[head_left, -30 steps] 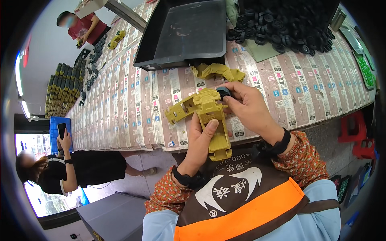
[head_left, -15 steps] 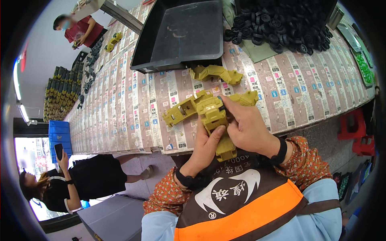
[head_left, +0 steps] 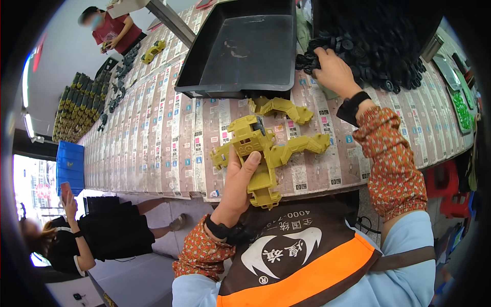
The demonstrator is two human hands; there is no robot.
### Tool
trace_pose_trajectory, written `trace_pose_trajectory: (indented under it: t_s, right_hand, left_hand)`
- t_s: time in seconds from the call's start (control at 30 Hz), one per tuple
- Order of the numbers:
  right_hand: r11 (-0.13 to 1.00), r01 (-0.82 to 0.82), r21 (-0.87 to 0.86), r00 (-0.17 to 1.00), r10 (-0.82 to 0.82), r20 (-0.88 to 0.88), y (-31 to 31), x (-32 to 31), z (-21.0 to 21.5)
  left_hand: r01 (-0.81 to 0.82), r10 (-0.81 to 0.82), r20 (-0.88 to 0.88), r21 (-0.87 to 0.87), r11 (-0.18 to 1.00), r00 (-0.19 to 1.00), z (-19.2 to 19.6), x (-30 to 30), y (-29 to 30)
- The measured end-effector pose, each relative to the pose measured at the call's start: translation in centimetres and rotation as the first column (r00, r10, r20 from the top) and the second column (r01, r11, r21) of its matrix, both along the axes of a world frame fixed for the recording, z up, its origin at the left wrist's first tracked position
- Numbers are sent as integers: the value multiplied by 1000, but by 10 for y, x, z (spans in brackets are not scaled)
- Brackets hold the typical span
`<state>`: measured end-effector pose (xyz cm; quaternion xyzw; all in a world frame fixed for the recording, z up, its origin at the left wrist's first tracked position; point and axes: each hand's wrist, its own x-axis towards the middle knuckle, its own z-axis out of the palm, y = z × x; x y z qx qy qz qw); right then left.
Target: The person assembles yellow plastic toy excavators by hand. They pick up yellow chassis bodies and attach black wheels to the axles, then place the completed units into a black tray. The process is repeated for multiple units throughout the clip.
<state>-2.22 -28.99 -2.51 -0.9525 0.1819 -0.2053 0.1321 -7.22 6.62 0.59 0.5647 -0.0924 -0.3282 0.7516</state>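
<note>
My left hand [head_left: 236, 185] is closed round an olive-yellow plastic toy vehicle body [head_left: 263, 179], held tilted above the table's near edge. A dark round part, apparently a wheel, sits at the body's upper right side. My right hand [head_left: 333, 71] reaches out to the heap of black toy wheels [head_left: 353, 48]. Its thumb and forefinger are apart over the heap's left edge, with the tips among the wheels; no firm grip shows. Beyond the held body lie a zigzag yellow part [head_left: 302, 148] and a similar yellow part [head_left: 284, 108]. Another yellow piece [head_left: 221, 154] is partly hidden behind it.
A large black tray [head_left: 235, 91] stands on the paper-covered table [head_left: 153, 153]. Stacked yellow-and-black pieces [head_left: 82, 110] and a blue crate [head_left: 70, 166] are at the left. One person [head_left: 115, 33] works at the far left; another [head_left: 115, 225] holds up a phone. Red stools [head_left: 442, 189] stand right.
My right hand has left the toy body and moved far right to the wheel heap. The left hand keeps the body, now shifted slightly left and turned.
</note>
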Motion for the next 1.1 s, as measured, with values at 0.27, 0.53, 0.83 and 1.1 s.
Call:
trace_pose_trajectory:
  t_s: [0.27,0.53,0.83,1.1]
  right_hand:
    - [976,-150,155,978,123,171,-9,10,-27]
    - [497,-486,719,814,556,166,130,-120,54]
    - [233,-356,905,864,450,224,161,-144,32]
    - [297,-390,872,895,345,283,181,-151,24]
  left_hand:
    - [-92,43,-287,-163,982,957,-1,9,3]
    - [-182,129,-246,-206,962,961,-13,16,-11]
    - [-144,119,-120,-224,964,986,-5,5,-17]
    - [-214,207,-54,-247,945,977,-7,-1,-22]
